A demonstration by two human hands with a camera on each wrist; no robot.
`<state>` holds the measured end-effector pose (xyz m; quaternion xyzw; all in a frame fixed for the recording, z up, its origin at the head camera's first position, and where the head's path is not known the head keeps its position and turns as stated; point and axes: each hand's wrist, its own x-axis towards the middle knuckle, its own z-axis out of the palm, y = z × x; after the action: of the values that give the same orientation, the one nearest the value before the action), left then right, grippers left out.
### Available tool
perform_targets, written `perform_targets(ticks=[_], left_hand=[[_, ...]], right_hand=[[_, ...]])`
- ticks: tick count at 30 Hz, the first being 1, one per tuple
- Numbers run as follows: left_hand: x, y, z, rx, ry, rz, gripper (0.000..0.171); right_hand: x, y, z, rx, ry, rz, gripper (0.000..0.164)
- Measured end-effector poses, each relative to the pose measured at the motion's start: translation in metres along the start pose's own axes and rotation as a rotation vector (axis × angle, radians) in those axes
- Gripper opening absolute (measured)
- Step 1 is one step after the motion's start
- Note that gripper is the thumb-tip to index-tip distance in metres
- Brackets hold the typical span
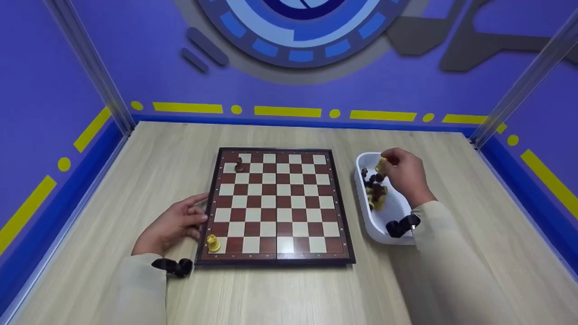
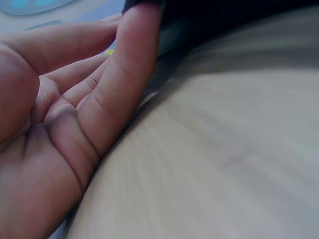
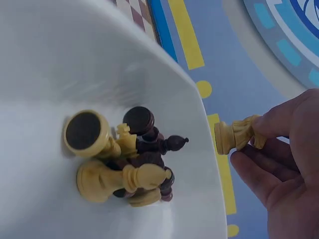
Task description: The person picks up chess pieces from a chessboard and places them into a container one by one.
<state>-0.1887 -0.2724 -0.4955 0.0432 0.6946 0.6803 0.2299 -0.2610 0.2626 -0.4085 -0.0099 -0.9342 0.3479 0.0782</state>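
My right hand (image 1: 406, 174) pinches a pale yellow chess knight (image 3: 238, 135) between thumb and fingers, at the far end of a white plastic tub (image 1: 396, 212). In the right wrist view the knight is near the tub's rim, its round base turned toward the tub. My left hand (image 1: 174, 225) rests beside the chessboard (image 1: 276, 262), fingers loosely bent and fingertips at its left edge. A yellow rook (image 1: 213, 243) stands on the near left corner square. Toward the far left of the board stands a dark brown chess piece (image 1: 239, 165).
Several yellow and dark pieces lie heaped in the tub, among them a pale bishop (image 3: 122, 180) and a dark bishop (image 3: 167, 144). The tub stands right of the board on a wooden table (image 1: 180, 140). Blue panels (image 1: 289, 90) enclose the table at the back and sides.
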Motion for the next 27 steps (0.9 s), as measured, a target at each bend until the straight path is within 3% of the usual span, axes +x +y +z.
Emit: perform_targets(ticks=[10,27], left_hand=[[-0.002,-0.001,0.0,0.009,0.008,0.0,0.076],[0.001,-0.003,-0.001,0.022,0.018,0.004,0.074]], right_hand=[[0.0,0.011,-0.002,-0.029,-0.062,0.102,0.029],[0.0,0.015,-0.002,-0.038,-0.083,0.112,0.033]])
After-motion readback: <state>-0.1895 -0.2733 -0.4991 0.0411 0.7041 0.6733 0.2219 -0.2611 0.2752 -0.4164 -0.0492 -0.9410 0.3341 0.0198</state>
